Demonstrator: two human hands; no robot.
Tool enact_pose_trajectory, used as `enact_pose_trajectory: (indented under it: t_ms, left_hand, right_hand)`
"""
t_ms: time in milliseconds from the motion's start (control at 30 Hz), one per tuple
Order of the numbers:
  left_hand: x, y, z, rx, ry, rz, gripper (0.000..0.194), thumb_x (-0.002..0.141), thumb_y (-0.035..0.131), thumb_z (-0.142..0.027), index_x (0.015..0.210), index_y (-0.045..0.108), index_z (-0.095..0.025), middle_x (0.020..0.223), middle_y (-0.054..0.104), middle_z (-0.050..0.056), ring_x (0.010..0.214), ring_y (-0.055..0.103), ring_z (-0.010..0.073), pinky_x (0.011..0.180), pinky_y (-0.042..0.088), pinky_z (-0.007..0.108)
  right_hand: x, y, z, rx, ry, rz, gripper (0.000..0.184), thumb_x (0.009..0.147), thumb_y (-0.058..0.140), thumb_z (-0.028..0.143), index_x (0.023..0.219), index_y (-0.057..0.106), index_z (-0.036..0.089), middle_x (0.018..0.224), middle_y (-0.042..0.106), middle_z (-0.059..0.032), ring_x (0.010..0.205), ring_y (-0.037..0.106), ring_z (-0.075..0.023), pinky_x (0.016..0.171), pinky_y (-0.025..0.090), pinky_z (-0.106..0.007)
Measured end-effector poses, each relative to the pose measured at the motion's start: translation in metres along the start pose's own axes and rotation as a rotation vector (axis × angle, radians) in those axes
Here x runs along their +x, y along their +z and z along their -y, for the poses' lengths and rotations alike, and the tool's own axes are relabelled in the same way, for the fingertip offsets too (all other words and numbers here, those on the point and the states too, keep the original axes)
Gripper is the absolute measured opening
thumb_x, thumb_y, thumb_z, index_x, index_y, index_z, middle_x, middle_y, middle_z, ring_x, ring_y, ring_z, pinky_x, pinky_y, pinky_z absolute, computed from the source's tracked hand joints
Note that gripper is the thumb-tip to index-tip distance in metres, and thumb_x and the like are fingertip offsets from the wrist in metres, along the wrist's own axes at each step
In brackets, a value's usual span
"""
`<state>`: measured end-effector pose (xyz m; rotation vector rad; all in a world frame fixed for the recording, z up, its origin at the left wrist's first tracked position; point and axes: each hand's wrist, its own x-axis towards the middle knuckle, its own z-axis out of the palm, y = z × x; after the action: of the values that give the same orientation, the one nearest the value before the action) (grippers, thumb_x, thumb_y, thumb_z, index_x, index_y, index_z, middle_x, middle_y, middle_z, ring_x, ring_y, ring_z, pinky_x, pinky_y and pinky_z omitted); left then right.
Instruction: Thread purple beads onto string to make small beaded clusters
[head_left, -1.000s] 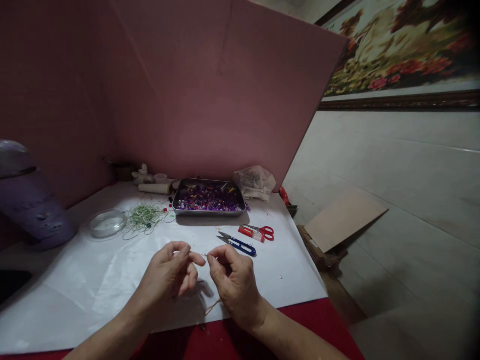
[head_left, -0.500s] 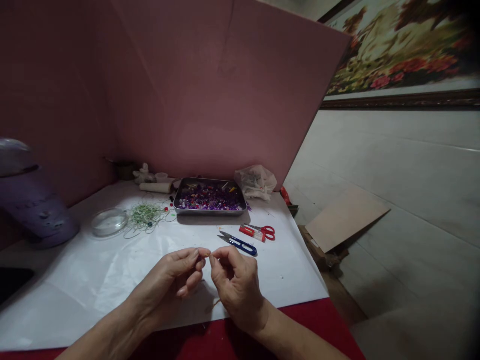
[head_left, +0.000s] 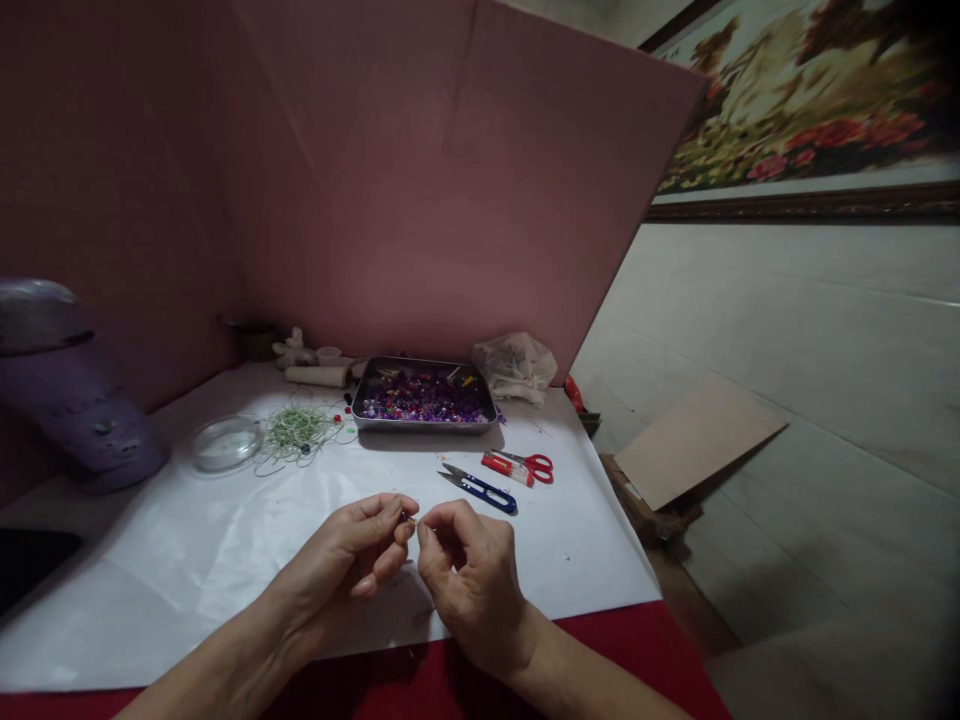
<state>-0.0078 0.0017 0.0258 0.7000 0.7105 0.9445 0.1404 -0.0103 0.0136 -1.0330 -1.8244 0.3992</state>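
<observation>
My left hand (head_left: 358, 548) is closed in a pinch on a small dark, purplish bead piece (head_left: 406, 517) that pokes out at the fingertips. Close beside it, my right hand (head_left: 474, 580) pinches thumb against forefinger; whatever lies between them is too fine to make out. A narrow gap separates the two sets of fingertips, above the white sheet (head_left: 225, 560). Just beyond the right hand lie blue thread snips (head_left: 487, 493). Behind these are red-handled scissors (head_left: 540, 466) and a red-and-clear packet (head_left: 506, 467).
A metal tray (head_left: 427, 427) of purple and mixed beads stands at the back. To its left are tangled green thread (head_left: 298, 430), a clear round dish (head_left: 225, 443) and a roll (head_left: 318, 376). A purple bottle (head_left: 94, 410) stands far left; a plastic bag (head_left: 516, 365) sits behind right.
The fingertips have drawn slightly apart, and the dark bead piece now shows at my left fingertips. The whole view has shifted a little.
</observation>
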Motion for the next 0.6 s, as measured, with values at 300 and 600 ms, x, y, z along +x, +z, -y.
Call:
enact_pose_trajectory:
  t_ms: [300,600]
  left_hand:
    - [0.0002,-0.0017,0.0007,-0.003,0.003,-0.003,0.018,0.079,0.064,-0.032,0.078,0.063,-0.015,0.043,0.047,-0.006,0.031,0.027,0.0009,0.034,0.018,0.014]
    - [0.0020,-0.0048,0.0024,0.009,0.014,0.038,0.020,0.085,0.057,-0.029,0.072,0.061,-0.015,0.043,0.049,-0.005,0.031,0.027,0.0016,0.036,0.020,0.016]
  right_hand:
    - [0.0005,0.0011,-0.0006,-0.046,-0.029,-0.011,0.009,0.082,0.051,0.017,0.076,0.057,0.018,0.053,0.054,0.0019,0.043,0.046,-0.0097,0.047,0.034,-0.022]
    - [0.0016,0.0006,-0.0003,-0.030,-0.018,-0.009,0.010,0.083,0.051,0.018,0.075,0.057,0.018,0.054,0.055,0.0014,0.044,0.046,-0.0097,0.047,0.034,-0.022]
